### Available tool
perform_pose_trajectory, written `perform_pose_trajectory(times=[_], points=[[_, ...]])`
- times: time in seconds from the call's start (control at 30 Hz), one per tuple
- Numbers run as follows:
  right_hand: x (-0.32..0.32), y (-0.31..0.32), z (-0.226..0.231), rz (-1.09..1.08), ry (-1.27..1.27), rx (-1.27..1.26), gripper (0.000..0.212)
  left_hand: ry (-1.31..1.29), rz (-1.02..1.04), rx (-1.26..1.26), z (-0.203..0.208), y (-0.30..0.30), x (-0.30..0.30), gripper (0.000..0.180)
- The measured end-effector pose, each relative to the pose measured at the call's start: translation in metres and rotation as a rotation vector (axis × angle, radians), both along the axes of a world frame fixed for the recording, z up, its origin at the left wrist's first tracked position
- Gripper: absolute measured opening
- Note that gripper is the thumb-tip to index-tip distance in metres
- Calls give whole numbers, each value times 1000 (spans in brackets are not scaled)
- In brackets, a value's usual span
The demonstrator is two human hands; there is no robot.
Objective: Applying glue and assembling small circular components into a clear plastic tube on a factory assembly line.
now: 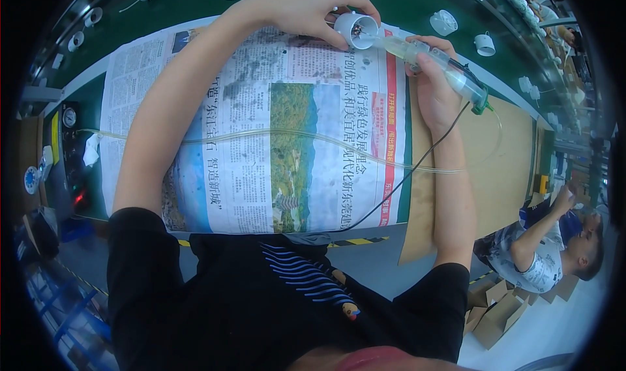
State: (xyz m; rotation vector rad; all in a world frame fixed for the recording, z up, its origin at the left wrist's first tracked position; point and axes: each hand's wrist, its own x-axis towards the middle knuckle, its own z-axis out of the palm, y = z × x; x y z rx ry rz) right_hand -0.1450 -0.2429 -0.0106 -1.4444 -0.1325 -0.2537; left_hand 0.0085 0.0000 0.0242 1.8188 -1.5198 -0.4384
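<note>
Left hand [329,19]: thumb and fingers clamped around a white cup-shaped housing [357,32], held above the far edge of the newspaper [241,175]. Housing tilted, mouth toward the right; small parts visible inside, too small to identify.

Right hand [432,61]: closed around a translucent dispensing syringe [464,83], its tapered nozzle [391,46] pointing left at the housing's mouth. Contact between nozzle and housing: cannot tell.

Syringe carries a green end cap [480,102]. Clear tube [280,132] crosses the newspaper to the dark control box [68,133] with a round gauge, at left. Black cable [424,157] runs from the syringe to the newspaper's near edge.

Newspaper covers part of the green bench [407,7]; brown cardboard sheet [505,169] beneath the right forearm. Another white housing [484,44] stands beyond the right hand. Co-worker [548,247] at far right, near open cardboard boxes [501,315].
</note>
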Motion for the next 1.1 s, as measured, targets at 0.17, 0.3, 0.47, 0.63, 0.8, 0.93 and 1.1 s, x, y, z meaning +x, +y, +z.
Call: perform_pose_trajectory(times=[0.17,0.3,0.47,0.63,0.8,0.93,1.1], points=[[-1,1,1,-7,10,-18,28,-1,6,3,2,-1,-2,60],[-1,2,2,4,8,-20,28,-23,21,-6,-1,1,0,57],[-1,0,3,-26,25,38,28,-402,276,-48,-5,6,13,49],[0,0,3,-6,8,88,29,-695,387,-187,-5,12,18,44],[-1,1,3,-2,11,81,28,-546,297,26,-6,3,12,39],[-1,1,4,10,8,78,27,-806,235,198,-5,-1,6,35],[-1,2,4,3,10,67,27,-839,237,78,0,10,-18,36]])
